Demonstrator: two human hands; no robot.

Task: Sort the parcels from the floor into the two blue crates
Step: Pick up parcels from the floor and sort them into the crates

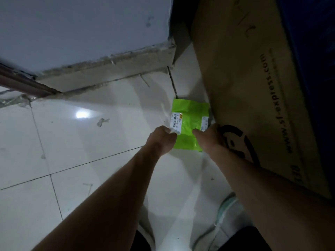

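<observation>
Green plastic catches the light where a small parcel sits between my two hands, over the pale tiled floor, just left of a big brown cardboard box. My left hand is closed on the parcel's left edge, thumb and fingers pinched at the corner of a white barcode label. My right hand grips the parcel's right side, its fingers curled against the wrapper beside a second, smaller white label; the back of that hand sits right against the cardboard box. Whether the parcel rests on the tiles or is lifted clear of them I cannot tell. The box leans across the right of the scene, printed with a web address and a round black logo, and a dark blue surface shows beyond its far edge. At the far left a grey wall meets the floor along a rough skirting. Near me, a light shoe stands on the tiles under my right forearm.
</observation>
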